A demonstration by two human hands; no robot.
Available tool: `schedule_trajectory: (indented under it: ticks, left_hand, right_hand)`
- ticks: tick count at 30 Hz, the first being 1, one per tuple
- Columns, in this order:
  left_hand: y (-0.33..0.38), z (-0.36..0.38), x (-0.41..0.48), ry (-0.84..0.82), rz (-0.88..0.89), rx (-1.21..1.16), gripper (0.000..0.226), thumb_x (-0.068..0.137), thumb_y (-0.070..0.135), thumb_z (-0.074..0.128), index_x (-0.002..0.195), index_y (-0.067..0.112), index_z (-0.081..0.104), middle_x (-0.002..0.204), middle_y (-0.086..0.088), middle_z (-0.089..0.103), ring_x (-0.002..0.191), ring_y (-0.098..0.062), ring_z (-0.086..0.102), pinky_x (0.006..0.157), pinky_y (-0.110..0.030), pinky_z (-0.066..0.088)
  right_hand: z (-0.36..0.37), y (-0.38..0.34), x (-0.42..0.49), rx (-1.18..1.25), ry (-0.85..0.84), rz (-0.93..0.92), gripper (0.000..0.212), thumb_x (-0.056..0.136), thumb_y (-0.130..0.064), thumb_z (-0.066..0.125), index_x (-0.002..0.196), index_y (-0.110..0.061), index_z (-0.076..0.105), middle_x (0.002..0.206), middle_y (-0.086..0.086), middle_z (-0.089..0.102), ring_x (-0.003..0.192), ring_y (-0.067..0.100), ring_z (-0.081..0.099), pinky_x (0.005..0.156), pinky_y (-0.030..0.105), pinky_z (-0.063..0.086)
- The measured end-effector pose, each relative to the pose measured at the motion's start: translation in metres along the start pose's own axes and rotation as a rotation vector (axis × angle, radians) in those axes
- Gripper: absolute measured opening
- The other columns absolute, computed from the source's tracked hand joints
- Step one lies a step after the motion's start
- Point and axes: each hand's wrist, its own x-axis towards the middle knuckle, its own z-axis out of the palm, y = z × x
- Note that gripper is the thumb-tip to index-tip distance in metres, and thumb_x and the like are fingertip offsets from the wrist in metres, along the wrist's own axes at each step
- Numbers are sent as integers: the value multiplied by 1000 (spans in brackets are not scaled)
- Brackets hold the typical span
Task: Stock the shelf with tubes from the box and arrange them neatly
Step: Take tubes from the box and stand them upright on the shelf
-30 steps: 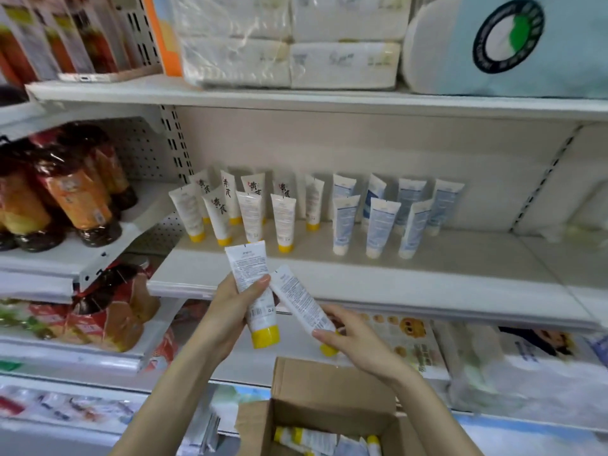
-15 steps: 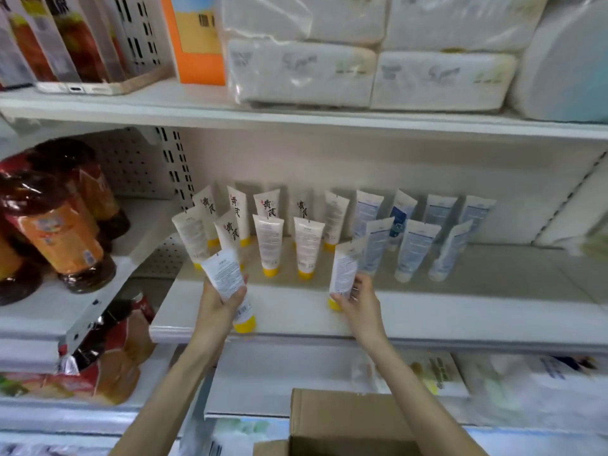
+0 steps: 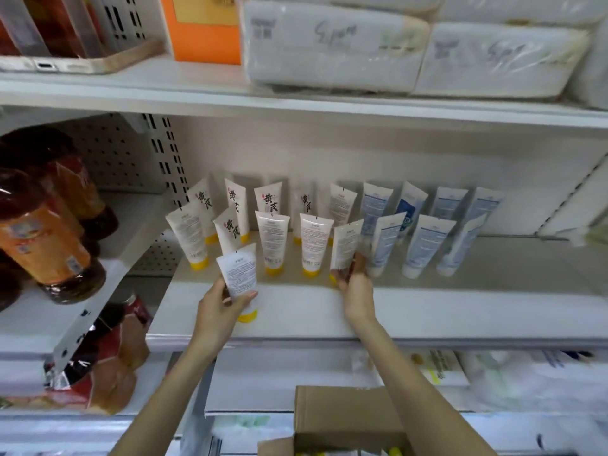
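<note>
Your right hand [image 3: 357,284] grips a tube [image 3: 343,246] at the shelf [image 3: 460,311]; stand it. Your left hand [image 3: 218,307] grips another tube [image 3: 238,273].

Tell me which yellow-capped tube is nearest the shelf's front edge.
The yellow-capped tube that the left hand grips: it alone is in front of all the others.

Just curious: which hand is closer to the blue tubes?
Right. The right hand, holding a yellow-capped tube, sits beside the blue tubes; the left hand, gripping another, is farther left.
</note>
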Motion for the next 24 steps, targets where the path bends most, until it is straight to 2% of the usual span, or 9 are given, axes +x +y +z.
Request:
schedule_trajectory:
  ticks: [3,6,9,13,16,18,21,23,24]
  left_hand:
    - [-2,-2,-3,5,3,86,34,77,2,72,108,10,61,96,-2,67,75,11,61,64,-3,44]
    - [-2,-5,-4,14,6,159,32,74,5,76,101,15,61,88,1,67,76,1,64,62,-2,43]
    - [-3,-8,-3,-11,-14,191,33,73,8,77,101,17,61,89,2,68,80,-9,63,62,-4,43]
    - [-6,-9,-5,-61,-26,227,36,74,8,77,106,12,62,93,-1,68,79,0,61,62,0,41]
    - [-7,-10,-4,-65,-34,221,39,74,6,76,111,9,62,95,-2,68,80,-3,62,63,-1,44]
    - [-7,-10,-4,-63,-39,233,42,75,7,76,114,7,61,99,-3,68,83,-11,63,64,-2,43]
    - [-8,-13,-4,-34,-28,260,42,76,8,75,115,7,60,103,-4,68,86,-14,61,64,-2,41]
    - [-9,-18,-2,-4,-32,265,41,76,8,75,115,8,60,104,-6,69,85,-13,61,66,-6,40]
    - [-8,-22,0,13,-39,263,40,76,8,75,114,8,61,104,-7,69,84,-13,61,68,-10,41]
  right_hand:
    - [2,-2,2,158,-2,55,25,96,-14,46,120,-15,48,117,3,57,99,14,54,78,20,43]
    - [-1,-5,3,47,-52,17,35,93,-6,52,127,-6,43,119,7,55,103,21,55,77,14,41]
    - [-1,3,1,-57,-47,20,47,92,-18,56,135,-14,38,125,10,56,110,26,55,90,33,46]
    - [1,1,0,-55,-44,36,50,92,-21,56,137,-17,36,129,9,54,115,26,54,95,35,45]
    - [2,1,1,-81,-30,40,52,92,-23,56,139,-17,33,133,9,51,119,26,51,99,37,43]
    - [3,1,2,-113,-23,45,49,92,-23,55,137,-17,36,130,4,51,116,23,51,96,34,44]
    - [7,-3,5,-168,27,-6,27,97,-10,44,113,-31,51,113,-14,56,105,11,53,79,13,47]
    - [8,-4,8,-257,69,-26,36,99,-5,38,101,-38,52,105,-20,57,98,7,54,69,6,46]
    - [8,-5,6,-251,64,-21,35,99,-6,38,106,-38,52,109,-20,56,101,7,53,72,8,46]
